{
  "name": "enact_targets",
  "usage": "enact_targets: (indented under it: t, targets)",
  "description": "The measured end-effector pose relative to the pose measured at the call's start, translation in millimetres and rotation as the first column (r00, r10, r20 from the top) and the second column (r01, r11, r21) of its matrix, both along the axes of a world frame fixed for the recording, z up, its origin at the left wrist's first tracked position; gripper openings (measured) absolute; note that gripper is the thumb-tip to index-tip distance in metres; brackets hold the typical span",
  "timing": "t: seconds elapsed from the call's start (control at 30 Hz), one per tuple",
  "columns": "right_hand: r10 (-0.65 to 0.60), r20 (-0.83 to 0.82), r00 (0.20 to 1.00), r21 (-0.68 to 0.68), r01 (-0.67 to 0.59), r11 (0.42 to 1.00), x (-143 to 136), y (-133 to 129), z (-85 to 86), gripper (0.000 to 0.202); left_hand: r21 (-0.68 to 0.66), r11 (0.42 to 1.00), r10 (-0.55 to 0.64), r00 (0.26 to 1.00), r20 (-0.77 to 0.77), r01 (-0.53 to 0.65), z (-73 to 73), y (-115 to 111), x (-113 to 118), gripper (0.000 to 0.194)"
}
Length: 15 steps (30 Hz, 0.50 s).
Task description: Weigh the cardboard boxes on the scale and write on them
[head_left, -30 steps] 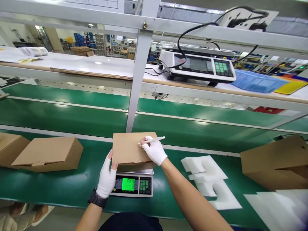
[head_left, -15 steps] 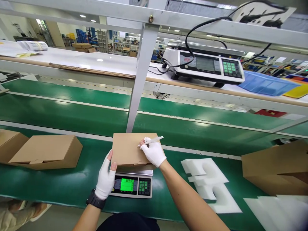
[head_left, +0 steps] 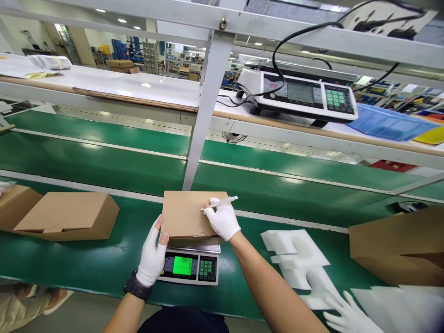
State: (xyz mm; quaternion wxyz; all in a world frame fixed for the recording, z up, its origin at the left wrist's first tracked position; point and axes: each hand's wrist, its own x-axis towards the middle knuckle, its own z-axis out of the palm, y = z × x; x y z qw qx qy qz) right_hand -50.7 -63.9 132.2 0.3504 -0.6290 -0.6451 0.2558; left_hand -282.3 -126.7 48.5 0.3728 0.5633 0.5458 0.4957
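Note:
A closed brown cardboard box [head_left: 183,217] sits on the pan of a digital scale [head_left: 189,273] whose display glows green. My left hand [head_left: 151,256], in a white glove with bare fingertips and a black watch at the wrist, holds the box by its left front corner. On the lid's right side lies my right hand [head_left: 224,222], also gloved, its fingers closed round a white pen [head_left: 227,200]. The pen's tip points down-left at the lid, at or very near its surface. No writing can be made out there.
Closed cardboard boxes [head_left: 65,212] stand left on the green bench [head_left: 138,217]. To the right lie white foam pieces [head_left: 298,252], foam sheets [head_left: 402,305] and an open box [head_left: 391,249]. Another person's gloved hand [head_left: 350,314] reaches the foam. A metal post [head_left: 208,101] rises behind.
Another person's gloved hand has come in at the lower right, by the foam. The pen and my right hand have shifted very slightly right. My left hand stays at the box.

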Motion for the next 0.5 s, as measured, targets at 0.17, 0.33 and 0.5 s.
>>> enact_targets:
  t: [0.17,0.33,0.5]
  targets:
    - [-0.004,0.019,1.000,-0.005,0.004,1.000,0.9,-0.5,0.9,0.020,0.003,1.000,0.000,1.000,0.003,0.000,-0.3,-0.7,0.2,0.052]
    - [-0.032,0.058,0.998,0.005,0.032,0.999,0.9,-1.8,1.3,0.020,0.004,1.000,-0.005,1.000,0.005,0.005,-0.1,-0.3,-0.4,0.053]
    - [-0.064,0.112,0.992,0.017,0.063,0.998,0.2,-2.0,2.2,0.020,0.003,1.000,-0.008,1.000,0.018,0.008,-0.4,1.1,0.0,0.052]
